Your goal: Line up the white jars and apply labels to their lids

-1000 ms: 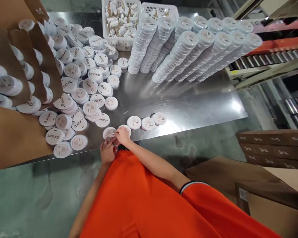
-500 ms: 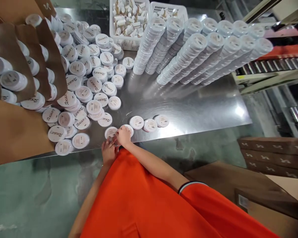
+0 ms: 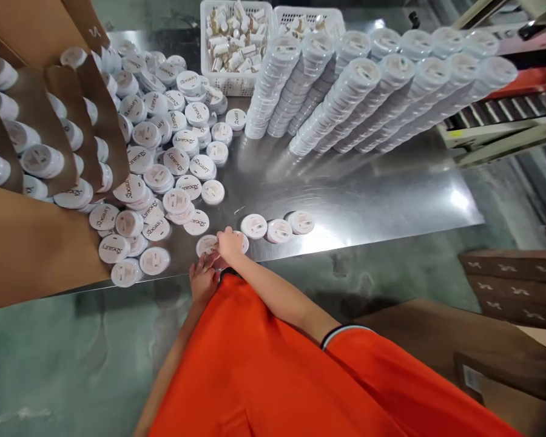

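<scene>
Near the front edge of the metal table, my right hand (image 3: 230, 246) is closed in a pinch, fingertips pointing left. My left hand (image 3: 204, 278) is just below it, its bent fingers meeting the right fingertips; whatever is between them is too small to make out. A round white cosmetic jar (image 3: 205, 244) lies under the fingertips, partly covered. Another jar (image 3: 244, 243) shows behind my right hand. To the right is a short row: one jar (image 3: 253, 226), a second jar (image 3: 279, 231) and a third jar (image 3: 300, 223), with small printed labels facing up.
Many loose jars (image 3: 176, 161) are heaped on the table's left, by an open carton (image 3: 36, 243) with brown dividers (image 3: 111, 115). Tall wrapped stacks of jars (image 3: 337, 109) stand at the back right. White baskets (image 3: 236, 82) hold small bottles. Cartons (image 3: 418, 340) lie at lower right.
The whole view has shifted slightly to the right. My hands stay together over the same jar, with the right hand covering a little more of the jar behind it.
</scene>
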The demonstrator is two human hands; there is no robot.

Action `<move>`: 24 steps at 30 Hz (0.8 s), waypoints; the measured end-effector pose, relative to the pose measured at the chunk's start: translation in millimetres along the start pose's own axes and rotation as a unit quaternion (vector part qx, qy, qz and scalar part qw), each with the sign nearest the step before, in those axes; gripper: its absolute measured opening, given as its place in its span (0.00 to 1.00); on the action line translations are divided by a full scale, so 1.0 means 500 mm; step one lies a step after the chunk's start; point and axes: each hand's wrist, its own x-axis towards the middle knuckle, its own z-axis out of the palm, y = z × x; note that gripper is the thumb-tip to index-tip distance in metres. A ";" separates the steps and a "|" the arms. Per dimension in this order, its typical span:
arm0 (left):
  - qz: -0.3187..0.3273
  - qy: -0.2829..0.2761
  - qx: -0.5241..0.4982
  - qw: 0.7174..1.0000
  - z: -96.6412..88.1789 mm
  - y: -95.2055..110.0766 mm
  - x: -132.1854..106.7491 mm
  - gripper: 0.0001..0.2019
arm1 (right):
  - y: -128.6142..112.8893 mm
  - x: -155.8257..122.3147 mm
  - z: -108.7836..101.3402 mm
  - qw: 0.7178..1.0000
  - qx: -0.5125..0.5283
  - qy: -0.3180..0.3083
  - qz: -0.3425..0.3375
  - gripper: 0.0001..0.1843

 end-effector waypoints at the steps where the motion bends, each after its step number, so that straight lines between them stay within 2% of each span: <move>1: -0.002 -0.001 0.006 1.000 0.000 -0.001 0.001 0.11 | 0.002 0.002 0.001 1.000 0.004 0.000 -0.004 0.08; 4: -0.010 -0.005 0.019 1.000 -0.003 -0.001 0.004 0.12 | 0.026 -0.002 0.001 0.999 0.022 0.009 -0.039 0.11; 8: -0.008 -0.001 0.009 1.000 -0.012 0.003 0.005 0.14 | 0.100 -0.030 -0.009 0.990 0.042 0.055 -0.124 0.12; 11: 0.000 0.005 0.006 1.000 -0.015 0.008 0.002 0.17 | 0.152 -0.048 -0.009 0.978 0.015 0.077 -0.191 0.23; 13: 0.000 0.015 0.009 1.000 -0.014 0.011 0.001 0.17 | 0.168 -0.049 -0.003 0.968 -0.027 0.067 -0.241 0.29; 16: 0.002 0.039 0.014 0.999 -0.014 0.019 0.000 0.15 | 0.170 -0.043 -0.004 0.955 -0.072 0.050 -0.283 0.31; 18: 0.004 0.062 0.018 0.998 -0.017 0.028 -0.002 0.16 | 0.172 -0.041 -0.018 0.952 -0.056 0.062 -0.295 0.30; 20: 0.005 0.095 0.015 0.995 -0.021 0.038 -0.010 0.18 | 0.186 -0.039 -0.043 0.951 -0.015 0.100 -0.291 0.30; 22: 0.002 0.127 0.008 0.992 -0.021 0.046 -0.022 0.21 | 0.215 -0.032 -0.069 0.956 0.022 0.151 -0.253 0.30; 24: -0.015 0.140 -0.002 0.990 -0.015 0.048 -0.038 0.22 | 0.250 -0.017 -0.087 0.966 0.031 0.159 -0.203 0.31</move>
